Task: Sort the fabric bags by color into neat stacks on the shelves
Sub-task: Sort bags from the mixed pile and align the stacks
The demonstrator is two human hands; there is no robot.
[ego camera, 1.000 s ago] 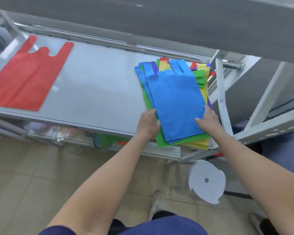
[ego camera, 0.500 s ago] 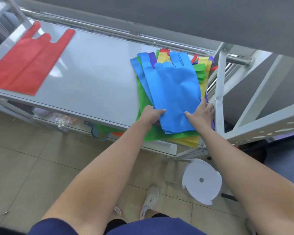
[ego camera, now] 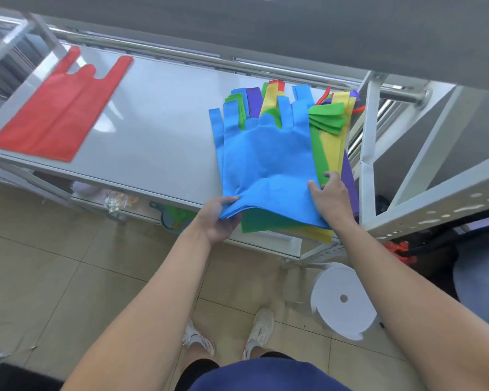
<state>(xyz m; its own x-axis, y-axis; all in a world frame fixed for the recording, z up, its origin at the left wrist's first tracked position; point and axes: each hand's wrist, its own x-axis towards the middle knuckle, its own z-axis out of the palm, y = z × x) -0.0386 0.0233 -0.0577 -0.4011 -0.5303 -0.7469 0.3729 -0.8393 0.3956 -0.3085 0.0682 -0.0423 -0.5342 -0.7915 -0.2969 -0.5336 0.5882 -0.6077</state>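
Note:
A blue fabric bag [ego camera: 268,162] lies on top of a mixed pile of green, yellow, purple and red bags [ego camera: 332,136] at the right end of the grey shelf [ego camera: 158,136]. My left hand [ego camera: 219,218] grips the blue bag's lower left corner, thumb on top and fingers underneath, with that edge lifted off the pile. My right hand [ego camera: 329,194] rests on the blue bag's lower right edge, fingers spread onto the green bag beside it. A red bag [ego camera: 65,108] lies flat at the shelf's left end.
A white metal rack frame [ego camera: 370,153] stands right of the pile, and a steel rail [ego camera: 209,60] runs along the shelf's back. A white round stool [ego camera: 343,300] stands on the tiled floor below. A lower shelf holds small clutter [ego camera: 116,198].
My left hand has taken the blue bag's lower left corner and lifted it and drawn it left. My right hand has shifted to the bag's right edge.

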